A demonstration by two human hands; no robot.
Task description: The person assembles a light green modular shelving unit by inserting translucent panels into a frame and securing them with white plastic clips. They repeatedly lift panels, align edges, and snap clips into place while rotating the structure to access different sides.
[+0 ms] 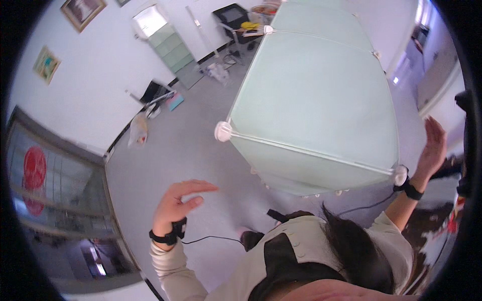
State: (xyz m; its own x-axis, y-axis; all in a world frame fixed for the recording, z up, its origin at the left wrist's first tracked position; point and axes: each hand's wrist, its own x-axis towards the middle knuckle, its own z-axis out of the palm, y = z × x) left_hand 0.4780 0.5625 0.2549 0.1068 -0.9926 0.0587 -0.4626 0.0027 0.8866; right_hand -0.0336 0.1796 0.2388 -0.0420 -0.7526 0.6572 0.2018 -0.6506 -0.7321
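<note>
Cabinet [321, 95] of pale green panels with white corner joints stands on the grey floor [191, 150] just ahead. Right hand [432, 145], fingers spread, hovers beside its right corner; left hand [175, 200], loosely open and empty, hangs well apart over the floor.

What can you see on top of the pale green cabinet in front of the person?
The near panels of the cabinet's top look bare. At its far end lie a yellow item and other small things, too blurred to identify. The inside is hidden by the frosted panels.
</note>
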